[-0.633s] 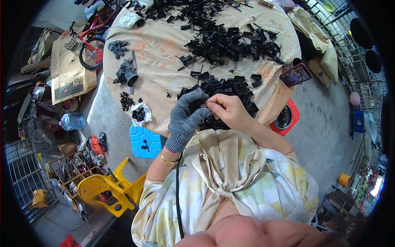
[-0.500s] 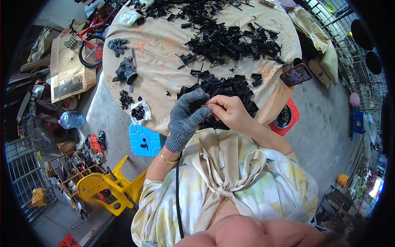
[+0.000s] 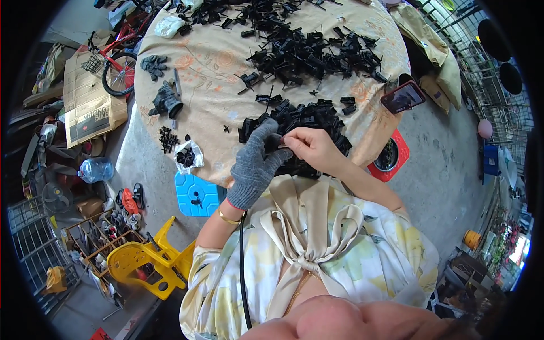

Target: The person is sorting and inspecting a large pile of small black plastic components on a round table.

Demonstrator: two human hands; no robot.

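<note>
My left hand, in a grey knit glove, is closed with its fingers curled and the thumb toward the right hand. Bare and pinching, my right hand meets the left fingertips. Whatever small piece sits between them is mostly covered by the fingers. Both hands are over the near edge of the table, in front of a heap of black plastic parts. A larger spread of similar black parts, some with thin stems, lies farther back on the patterned tablecloth.
At the table's left lie dark gloves, a small pile of black bits and a white bag holding more. A phone stands at the right edge. Blue stool, red stool and yellow chair surround the table.
The whole view has shifted slightly, so the table and surroundings sit a little farther left. My hands stay together at the same spot, with only small finger movement.
</note>
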